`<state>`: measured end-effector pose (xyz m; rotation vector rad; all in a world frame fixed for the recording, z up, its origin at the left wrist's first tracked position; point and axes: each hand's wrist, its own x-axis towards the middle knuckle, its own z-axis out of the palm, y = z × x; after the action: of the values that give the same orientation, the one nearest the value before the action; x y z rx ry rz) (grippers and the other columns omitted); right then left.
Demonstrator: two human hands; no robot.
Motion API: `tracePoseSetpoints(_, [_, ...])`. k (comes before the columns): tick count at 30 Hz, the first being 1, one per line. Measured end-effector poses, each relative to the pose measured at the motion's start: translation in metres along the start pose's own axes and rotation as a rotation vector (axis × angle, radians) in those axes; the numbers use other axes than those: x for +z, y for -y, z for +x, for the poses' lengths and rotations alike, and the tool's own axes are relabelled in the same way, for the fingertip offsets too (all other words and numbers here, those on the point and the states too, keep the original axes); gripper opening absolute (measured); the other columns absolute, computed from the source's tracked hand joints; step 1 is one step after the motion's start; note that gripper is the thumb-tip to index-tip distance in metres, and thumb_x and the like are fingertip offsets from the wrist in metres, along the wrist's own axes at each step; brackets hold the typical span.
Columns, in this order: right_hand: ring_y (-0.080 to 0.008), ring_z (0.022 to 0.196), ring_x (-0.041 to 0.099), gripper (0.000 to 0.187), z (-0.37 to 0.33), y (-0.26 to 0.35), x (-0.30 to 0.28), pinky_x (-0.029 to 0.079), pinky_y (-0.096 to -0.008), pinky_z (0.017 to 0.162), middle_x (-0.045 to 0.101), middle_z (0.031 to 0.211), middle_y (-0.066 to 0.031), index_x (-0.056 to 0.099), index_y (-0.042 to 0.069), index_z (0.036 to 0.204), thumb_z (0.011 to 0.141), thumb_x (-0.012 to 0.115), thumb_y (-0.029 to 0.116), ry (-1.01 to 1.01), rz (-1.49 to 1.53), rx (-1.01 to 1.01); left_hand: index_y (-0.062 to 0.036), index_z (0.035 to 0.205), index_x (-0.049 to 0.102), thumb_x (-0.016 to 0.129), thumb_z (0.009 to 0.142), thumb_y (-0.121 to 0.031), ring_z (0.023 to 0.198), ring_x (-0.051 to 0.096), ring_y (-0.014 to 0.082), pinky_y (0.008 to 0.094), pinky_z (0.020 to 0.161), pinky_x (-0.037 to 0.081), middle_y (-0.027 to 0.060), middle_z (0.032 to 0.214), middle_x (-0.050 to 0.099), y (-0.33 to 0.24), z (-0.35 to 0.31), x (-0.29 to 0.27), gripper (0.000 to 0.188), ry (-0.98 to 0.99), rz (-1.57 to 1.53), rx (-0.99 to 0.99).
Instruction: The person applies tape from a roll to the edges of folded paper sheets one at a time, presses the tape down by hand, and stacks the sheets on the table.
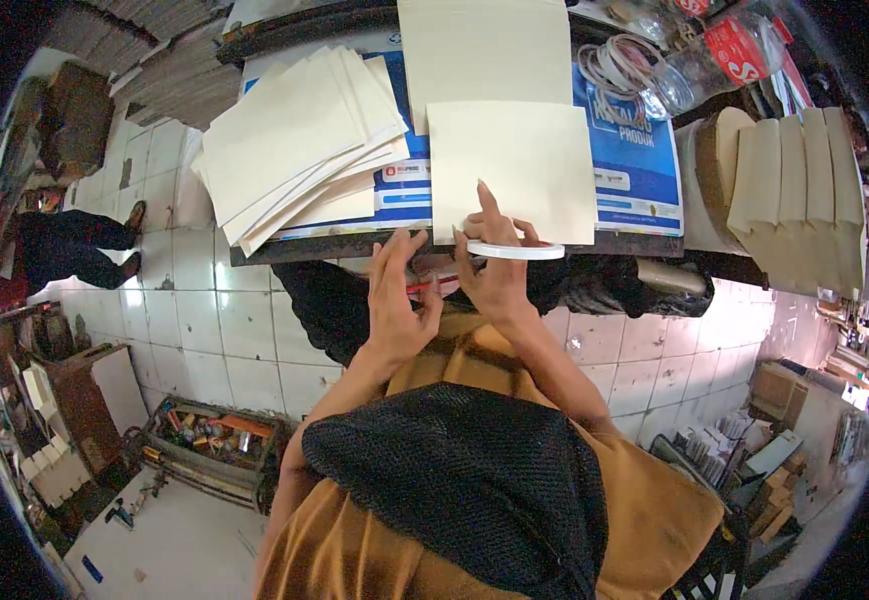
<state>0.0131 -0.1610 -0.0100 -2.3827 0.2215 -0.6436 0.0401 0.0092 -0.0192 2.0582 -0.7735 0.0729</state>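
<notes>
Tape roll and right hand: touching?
Touching. The head view shows the right hand with its fingers over the white tape roll, which rests at the cream sheet's lower edge.

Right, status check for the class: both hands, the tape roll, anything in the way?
Right hand holding white tape roll at the cream sheet's near edge. Left hand beside it, fingers spread, grip unclear. Fanned cream sheets lie apart, left.
</notes>
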Motion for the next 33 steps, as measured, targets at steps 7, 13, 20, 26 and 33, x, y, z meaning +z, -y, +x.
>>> tracePoseSetpoints(7, [-0.0158,0.092,0.065,0.072,0.001,0.001,-0.002,0.038,-0.0401,0.098,0.066,0.089,-0.0001,0.044,0.006,0.154,0.088,0.074,0.006,0.011,0.0,-0.004,0.0027,0.153,0.03,0.064,0.08,-0.004,0.139,0.047,0.0397,0.0606,0.123,0.02,0.0182,0.144,0.057,0.002,-0.002,0.004,0.081,0.005,0.046,0.065])
tracePoseSetpoints(13, [-0.018,0.093,0.065,0.071,0.002,0.003,-0.003,0.04,-0.043,0.096,0.065,0.085,0.0022,0.041,0.011,0.156,0.092,0.071,0.016,0.01,-0.048,-0.018,0.0006,0.15,0.036,0.071,0.076,-0.009,0.142,0.043,0.0372,0.0599,0.123,0.021,0.0136,0.146,0.056,0.008,-0.009,0.011,0.082,0.034,0.155,0.106])
tracePoseSetpoints(20, [-0.0212,0.094,0.064,0.074,0.001,0.017,-0.024,0.043,-0.0439,0.096,0.071,0.092,-0.0011,0.043,0.005,0.152,0.089,0.077,0.023,0.1,0.017,0.111,-0.0014,0.144,0.044,0.074,0.082,-0.015,0.141,0.044,0.0356,0.0585,0.119,0.024,0.008,0.149,0.051,0.004,-0.007,0.016,0.07,0.008,0.246,0.135])
tracePoseSetpoints(26, [-0.0225,0.11,0.068,0.052,0.008,0.007,-0.076,0.051,-0.0332,0.096,0.073,0.118,-0.0168,0.049,0.0,0.145,0.098,0.067,0.013,-0.248,0.704,0.594,-0.0039,0.139,0.05,0.072,0.088,-0.019,0.139,0.046,0.0337,0.0579,0.118,0.029,0.0093,0.143,0.056,0.013,-0.008,0.025,0.058,-0.037,0.299,0.12])
tracePoseSetpoints(33, [-0.023,0.116,0.065,0.044,-0.01,-0.063,-0.124,0.048,-0.0353,0.102,0.07,0.121,-0.0177,0.051,-0.003,0.142,0.1,0.062,0.007,-0.476,0.749,0.571,-0.003,0.144,0.048,0.067,0.089,-0.019,0.136,0.047,0.0336,0.0558,0.117,0.027,0.0103,0.134,0.06,0.009,-0.003,0.024,0.06,-0.036,0.283,0.129])
